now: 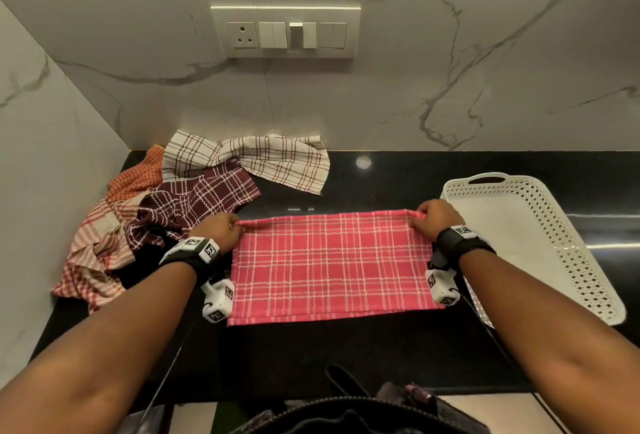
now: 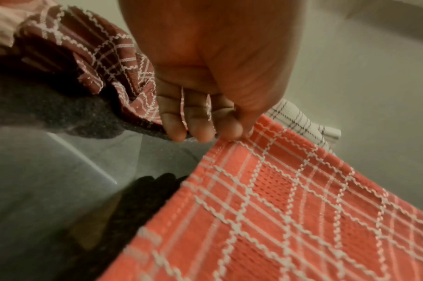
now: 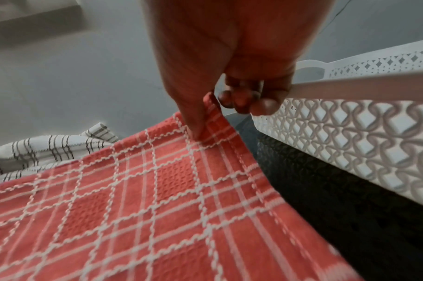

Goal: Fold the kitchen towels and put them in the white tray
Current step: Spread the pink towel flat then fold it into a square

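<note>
A pink checked kitchen towel (image 1: 329, 264) lies folded on the black counter (image 1: 346, 347), stretched between my hands. My left hand (image 1: 225, 231) pinches its far left corner; in the left wrist view the fingers (image 2: 198, 123) curl at the towel (image 2: 277, 209) edge. My right hand (image 1: 433, 220) pinches the far right corner, thumb on top of the towel (image 3: 157, 199) in the right wrist view. The white perforated tray (image 1: 540, 243) stands empty just right of my right hand, its wall (image 3: 350, 142) close to the fingers.
A heap of unfolded towels sits at the back left: a cream checked one (image 1: 263, 160), a maroon one (image 1: 194, 201), an orange one (image 1: 138, 174) and a red-striped one (image 1: 93, 260). A marble wall with a switch panel (image 1: 285, 31) rises behind the counter.
</note>
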Demonstrator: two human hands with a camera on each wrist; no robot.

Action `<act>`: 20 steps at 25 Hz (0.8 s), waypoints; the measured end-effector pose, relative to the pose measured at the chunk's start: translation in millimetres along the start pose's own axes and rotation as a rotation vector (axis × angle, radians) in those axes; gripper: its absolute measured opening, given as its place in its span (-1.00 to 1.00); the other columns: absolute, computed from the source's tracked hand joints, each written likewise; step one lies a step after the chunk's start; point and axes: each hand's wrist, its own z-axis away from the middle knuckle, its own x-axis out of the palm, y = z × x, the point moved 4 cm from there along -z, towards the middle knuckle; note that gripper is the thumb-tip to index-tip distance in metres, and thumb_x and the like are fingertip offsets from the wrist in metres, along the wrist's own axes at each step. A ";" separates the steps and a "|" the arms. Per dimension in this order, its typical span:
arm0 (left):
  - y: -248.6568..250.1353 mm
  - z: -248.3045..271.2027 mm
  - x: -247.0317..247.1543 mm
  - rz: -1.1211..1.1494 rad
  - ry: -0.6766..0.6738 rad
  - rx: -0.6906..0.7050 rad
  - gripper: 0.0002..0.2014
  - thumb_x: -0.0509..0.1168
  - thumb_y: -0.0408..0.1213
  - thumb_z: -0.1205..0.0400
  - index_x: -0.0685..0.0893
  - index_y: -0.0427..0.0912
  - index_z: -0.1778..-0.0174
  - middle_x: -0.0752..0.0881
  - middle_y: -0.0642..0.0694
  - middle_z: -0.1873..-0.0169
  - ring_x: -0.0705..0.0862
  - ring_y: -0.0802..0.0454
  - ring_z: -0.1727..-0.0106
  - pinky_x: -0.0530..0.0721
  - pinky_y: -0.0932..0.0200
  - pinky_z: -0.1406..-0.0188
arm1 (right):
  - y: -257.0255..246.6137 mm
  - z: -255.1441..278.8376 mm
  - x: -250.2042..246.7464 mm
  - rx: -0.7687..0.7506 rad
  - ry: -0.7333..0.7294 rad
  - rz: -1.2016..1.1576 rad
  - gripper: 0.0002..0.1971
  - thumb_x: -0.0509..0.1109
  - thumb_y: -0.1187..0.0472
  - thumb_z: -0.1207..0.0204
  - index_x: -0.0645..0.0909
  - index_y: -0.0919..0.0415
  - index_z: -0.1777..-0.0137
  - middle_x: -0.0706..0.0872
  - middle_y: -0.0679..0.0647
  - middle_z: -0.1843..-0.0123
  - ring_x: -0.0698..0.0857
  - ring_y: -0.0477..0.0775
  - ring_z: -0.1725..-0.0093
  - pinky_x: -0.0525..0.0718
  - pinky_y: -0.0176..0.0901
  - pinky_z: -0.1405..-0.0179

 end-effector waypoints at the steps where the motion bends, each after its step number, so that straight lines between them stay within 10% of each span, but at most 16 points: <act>1: 1.5 1.4 -3.6 0.136 0.027 -0.016 -0.81 0.25 -0.09 -0.72 0.78 0.02 -0.02 0.82 0.00 0.30 0.80 -0.07 0.28 0.76 0.03 0.25 | -0.6 0.0 -7.1 0.007 0.049 -0.027 -0.67 0.41 -0.16 -0.56 0.73 0.07 0.25 0.76 0.01 0.29 0.70 0.10 0.29 0.62 -0.08 0.22; 5: 10.7 11.7 -14.6 0.682 0.080 -0.079 -0.85 0.26 -0.33 -0.70 0.75 -0.11 -0.04 0.87 -0.09 0.29 0.83 -0.21 0.36 0.74 0.08 0.51 | 3.4 2.2 -14.4 0.078 0.092 -0.402 -0.83 0.38 0.04 -0.62 0.76 0.06 0.09 0.82 0.07 0.28 0.75 0.12 0.36 0.78 -0.01 0.23; 11: 4.6 62.1 5.3 1.137 0.003 -0.143 -0.68 0.44 -0.06 -0.66 0.76 -0.26 -0.13 0.87 -0.23 0.08 0.87 -0.20 0.20 0.84 0.04 0.41 | 13.8 60.5 -1.0 0.309 -0.009 -1.192 -0.84 0.37 0.22 -0.58 0.70 0.30 -0.02 0.80 0.24 0.10 0.79 0.20 0.21 0.76 -0.01 0.09; 20: -22.2 109.8 71.1 1.329 -0.023 -0.237 -0.75 0.32 -0.47 -0.71 0.60 -0.14 -0.27 0.81 -0.31 0.10 0.84 -0.11 0.29 0.84 0.01 0.42 | 64.8 103.9 47.5 0.341 0.173 -1.078 -0.71 0.43 0.49 -0.52 0.65 0.21 -0.18 0.75 0.32 -0.01 0.78 0.28 0.18 0.86 0.03 0.24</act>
